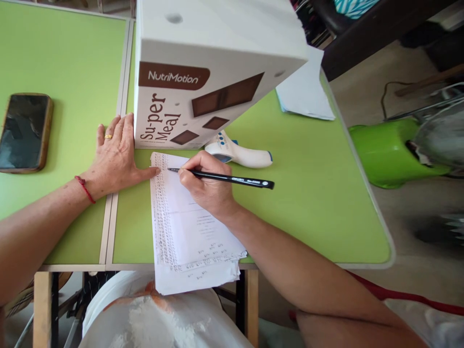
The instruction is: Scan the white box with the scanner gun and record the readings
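My right hand [212, 186] grips a black pen [235, 180], its tip at the upper part of a white paper sheet [188, 217]. Rows of small handwriting run along the sheet's left side, with more marks near its lower edge. Another sheet lies beneath and sticks out over the table's front edge. My left hand [118, 157] is spread flat on the green table [308, 208], its thumb touching the paper's left edge and its fingers beside a white box [217, 63]. Behind my right hand lies a white handheld thermometer [250, 155], partly hidden by the hand and box.
At the left lies a phone [26, 133] in a brown case. More white papers [308, 92] rest behind the box at the right. A metal seam [116, 145] crosses the table. On the floor to the right stands a bright green bin [391, 152].
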The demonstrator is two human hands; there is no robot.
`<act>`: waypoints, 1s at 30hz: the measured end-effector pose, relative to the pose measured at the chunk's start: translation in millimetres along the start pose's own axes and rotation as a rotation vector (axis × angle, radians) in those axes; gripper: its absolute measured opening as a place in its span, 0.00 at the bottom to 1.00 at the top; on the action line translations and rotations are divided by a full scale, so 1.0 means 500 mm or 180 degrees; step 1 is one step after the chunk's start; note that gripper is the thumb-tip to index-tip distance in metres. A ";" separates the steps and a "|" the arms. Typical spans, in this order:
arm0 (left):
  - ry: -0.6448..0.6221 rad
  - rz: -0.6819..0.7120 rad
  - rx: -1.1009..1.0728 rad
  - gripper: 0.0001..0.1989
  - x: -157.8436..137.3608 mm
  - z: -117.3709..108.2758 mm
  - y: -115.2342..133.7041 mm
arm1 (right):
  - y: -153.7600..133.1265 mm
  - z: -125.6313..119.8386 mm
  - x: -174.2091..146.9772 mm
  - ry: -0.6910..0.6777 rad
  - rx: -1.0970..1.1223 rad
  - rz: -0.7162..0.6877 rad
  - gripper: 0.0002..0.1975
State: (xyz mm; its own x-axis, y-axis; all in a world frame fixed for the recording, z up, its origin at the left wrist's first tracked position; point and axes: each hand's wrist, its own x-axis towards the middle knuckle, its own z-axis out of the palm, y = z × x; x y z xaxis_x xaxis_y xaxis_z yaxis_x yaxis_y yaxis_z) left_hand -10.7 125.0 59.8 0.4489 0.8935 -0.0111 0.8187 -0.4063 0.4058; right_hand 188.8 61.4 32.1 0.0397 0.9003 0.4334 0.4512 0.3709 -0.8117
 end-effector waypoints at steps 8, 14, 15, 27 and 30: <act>-0.0018 0.0014 -0.0018 0.57 0.000 0.000 -0.002 | -0.003 -0.002 0.000 0.0096 0.0010 0.0053 0.08; 0.0008 0.0046 -0.0030 0.58 0.001 0.002 -0.004 | -0.005 -0.001 0.001 0.0091 -0.0071 0.0012 0.08; 0.0000 0.0044 -0.0028 0.58 0.001 0.002 -0.004 | -0.005 -0.001 0.001 0.0077 -0.0071 0.0000 0.08; -0.0025 -0.0002 -0.0004 0.58 0.001 0.000 -0.003 | -0.020 -0.022 0.002 0.0334 -0.0597 -0.0560 0.08; -0.0018 0.0041 0.0008 0.57 0.000 0.001 -0.005 | -0.033 -0.052 0.006 0.0321 -0.1135 -0.0991 0.08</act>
State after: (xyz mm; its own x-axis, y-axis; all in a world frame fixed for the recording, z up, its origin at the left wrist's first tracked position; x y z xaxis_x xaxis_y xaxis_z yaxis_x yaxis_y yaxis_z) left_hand -12.5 126.1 58.5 0.4614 0.8871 -0.0111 0.8137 -0.4181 0.4038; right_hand 204.4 52.0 57.0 -0.0675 0.7258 0.6846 0.7321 0.5022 -0.4602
